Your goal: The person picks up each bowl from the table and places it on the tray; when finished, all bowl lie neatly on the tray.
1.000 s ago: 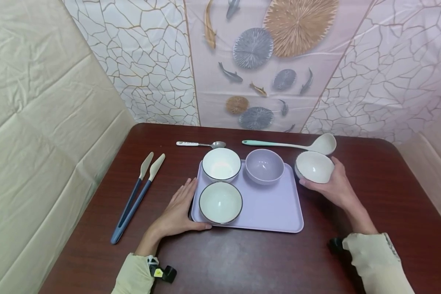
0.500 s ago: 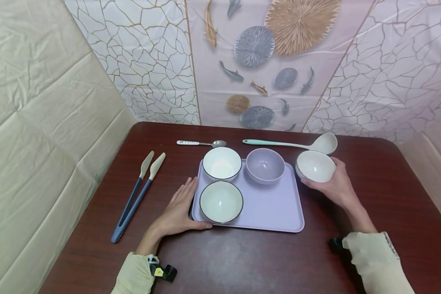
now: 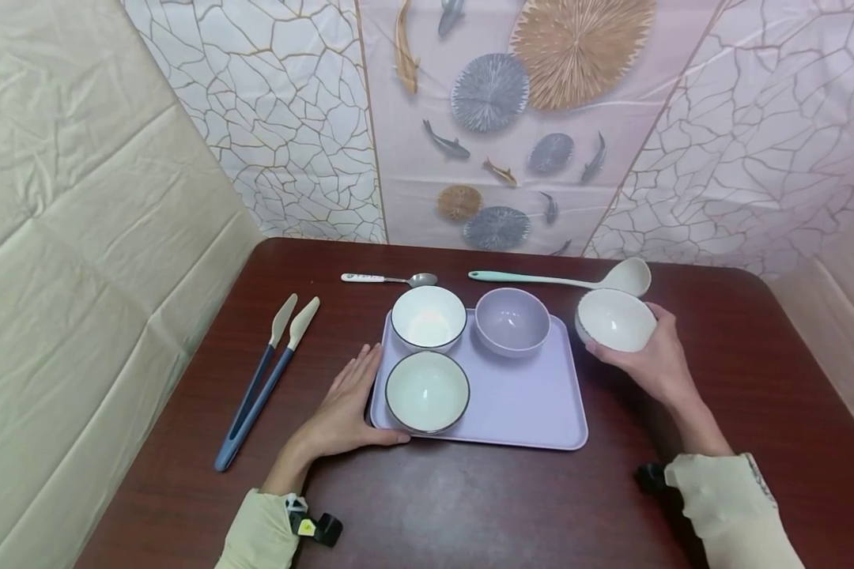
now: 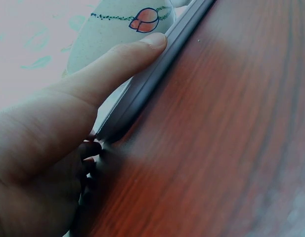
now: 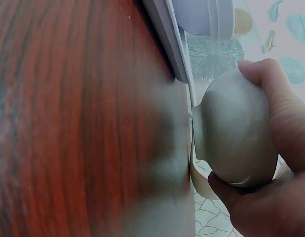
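Note:
My right hand (image 3: 656, 356) grips a small white bowl (image 3: 615, 320) by its side, to the right of the tray. In the right wrist view the thumb and fingers curl round the outside of that bowl (image 5: 236, 128); whether its foot touches the table is unclear. My left hand (image 3: 343, 411) lies with straight fingers along the left edge of the lilac tray (image 3: 527, 407), its thumb at the front rim. On the tray stand a lilac bowl (image 3: 512, 322) and two dark-rimmed white bowls, one at the back (image 3: 428, 318) and one in front (image 3: 427, 393).
Behind the tray lie a teaspoon (image 3: 391, 279) and a ladle (image 3: 562, 279) with a pale green handle; the ladle's head is just behind the held bowl. Blue-handled tongs (image 3: 263, 387) lie at the left on the dark wooden table (image 3: 441, 506). A patterned cloth (image 3: 484, 158) hangs behind.
The right hand has shifted the white bowl slightly right and away from me. My left hand, the tray and the other bowls have kept their places.

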A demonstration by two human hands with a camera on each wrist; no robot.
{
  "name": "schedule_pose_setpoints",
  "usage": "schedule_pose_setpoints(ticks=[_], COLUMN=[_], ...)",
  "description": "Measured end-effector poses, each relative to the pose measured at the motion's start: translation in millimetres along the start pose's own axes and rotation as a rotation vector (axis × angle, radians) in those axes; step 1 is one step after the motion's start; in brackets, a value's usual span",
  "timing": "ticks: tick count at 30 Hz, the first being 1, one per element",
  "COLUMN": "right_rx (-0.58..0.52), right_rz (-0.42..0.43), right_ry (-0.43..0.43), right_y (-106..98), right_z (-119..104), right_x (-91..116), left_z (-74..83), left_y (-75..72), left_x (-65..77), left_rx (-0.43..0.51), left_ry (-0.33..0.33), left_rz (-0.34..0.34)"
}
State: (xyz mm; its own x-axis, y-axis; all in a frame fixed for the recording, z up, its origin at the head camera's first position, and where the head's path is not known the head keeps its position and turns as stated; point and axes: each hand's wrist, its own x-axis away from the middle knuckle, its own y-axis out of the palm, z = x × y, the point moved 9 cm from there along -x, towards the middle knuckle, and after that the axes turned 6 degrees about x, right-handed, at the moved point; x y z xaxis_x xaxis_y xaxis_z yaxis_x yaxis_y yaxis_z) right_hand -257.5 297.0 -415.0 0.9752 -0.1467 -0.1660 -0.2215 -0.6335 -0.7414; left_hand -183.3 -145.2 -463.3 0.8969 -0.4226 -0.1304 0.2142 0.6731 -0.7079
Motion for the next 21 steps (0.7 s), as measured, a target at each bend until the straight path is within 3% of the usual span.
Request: schedule_pose_setpoints(ticks=[7,13,21], right_rx=[0.014,-0.011,-0.110], right_rz=[-0.027,-0.055,-0.120], right_ry=[-0.020,-0.093,-0.234], right_y=[-4,-5,16], right_z=[-7,-31,-68], right_x=[13,35,69], left_z=[0.6,2.1,-0.3], left_y=[1.4,-0.2,0.2], left_x=[1.2,0.2,-1.7], left_rx=[0.006,-0.001,-0.001], left_ry=[0.016,0.014,-0.008], left_rz=[0.010,0.002,-0.010])
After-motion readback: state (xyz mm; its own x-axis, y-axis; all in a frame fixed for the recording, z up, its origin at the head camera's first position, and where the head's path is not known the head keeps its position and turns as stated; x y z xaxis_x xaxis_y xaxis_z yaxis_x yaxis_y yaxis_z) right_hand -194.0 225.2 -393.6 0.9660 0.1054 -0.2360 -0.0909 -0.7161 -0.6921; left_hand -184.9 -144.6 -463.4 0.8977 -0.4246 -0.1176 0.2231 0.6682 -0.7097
